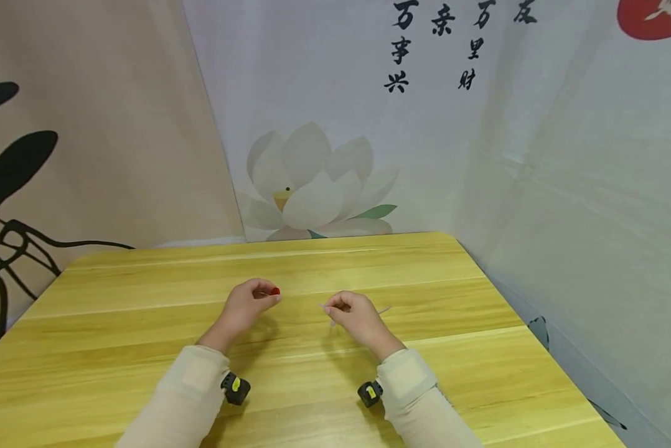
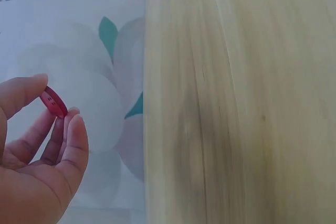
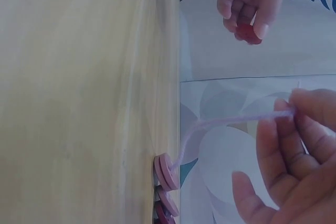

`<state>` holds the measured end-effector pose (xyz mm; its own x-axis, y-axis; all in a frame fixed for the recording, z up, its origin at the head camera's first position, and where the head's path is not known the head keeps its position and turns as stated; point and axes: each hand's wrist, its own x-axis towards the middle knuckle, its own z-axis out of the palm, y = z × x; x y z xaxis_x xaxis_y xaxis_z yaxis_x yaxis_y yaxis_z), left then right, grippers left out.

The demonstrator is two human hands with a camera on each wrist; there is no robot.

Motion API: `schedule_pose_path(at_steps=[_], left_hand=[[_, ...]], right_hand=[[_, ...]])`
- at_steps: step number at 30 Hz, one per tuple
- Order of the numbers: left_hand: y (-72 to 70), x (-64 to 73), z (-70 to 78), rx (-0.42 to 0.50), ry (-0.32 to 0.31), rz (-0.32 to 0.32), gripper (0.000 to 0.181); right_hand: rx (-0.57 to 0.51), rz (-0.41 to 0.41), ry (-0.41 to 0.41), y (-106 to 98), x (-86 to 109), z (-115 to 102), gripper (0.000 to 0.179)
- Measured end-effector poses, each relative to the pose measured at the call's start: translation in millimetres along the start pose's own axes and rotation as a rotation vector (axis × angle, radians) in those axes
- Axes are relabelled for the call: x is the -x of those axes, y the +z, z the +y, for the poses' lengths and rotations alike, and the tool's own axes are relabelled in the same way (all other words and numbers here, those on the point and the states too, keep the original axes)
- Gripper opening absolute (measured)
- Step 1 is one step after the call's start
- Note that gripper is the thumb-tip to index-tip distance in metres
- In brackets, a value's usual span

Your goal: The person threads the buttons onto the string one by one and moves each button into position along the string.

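Note:
Between thumb and fingertips, my left hand (image 1: 243, 308) pinches a small red button (image 2: 54, 102) above the table; two of its holes show in the left wrist view. To its right, my right hand (image 1: 362, 320) holds a thin pale lilac string (image 3: 236, 117) near its end, and a short tip sticks out past the fingers. The string runs down to a pink button (image 3: 167, 171) standing on edge on the table. Behind it come a second pink button (image 3: 168, 202) and a dark red one (image 3: 161, 213), partly cut off by the frame. The hands are apart.
Both hands are over a yellow wood-grain table (image 1: 117, 311). A hanging cloth with a printed lotus (image 1: 313, 180) and black characters rises behind the far edge. Each wrist wears a small black camera, such as the left one (image 1: 236, 388).

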<state>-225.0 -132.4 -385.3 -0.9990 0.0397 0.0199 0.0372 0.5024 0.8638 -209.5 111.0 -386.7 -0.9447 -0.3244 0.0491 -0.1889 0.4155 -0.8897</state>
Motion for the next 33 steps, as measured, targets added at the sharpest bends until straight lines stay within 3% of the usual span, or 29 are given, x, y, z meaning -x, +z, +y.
schedule_pose_path(at_steps=[10,22,33], left_hand=[[4.9,5.0,8.5,0.108,-0.033,0.023,0.032],[12.0,11.3,20.2,0.229,-0.001,0.012,0.031],[17.6,14.8,27.7,0.257,0.019,-0.011,0.026]], right_hand=[[-0.008,0.001,0.005,2,-0.3,1,0.021],[-0.005,0.016,-0.017,3,0.1,0,0.015],[0.012,0.02,-0.022,4,-0.4,-1,0.017]])
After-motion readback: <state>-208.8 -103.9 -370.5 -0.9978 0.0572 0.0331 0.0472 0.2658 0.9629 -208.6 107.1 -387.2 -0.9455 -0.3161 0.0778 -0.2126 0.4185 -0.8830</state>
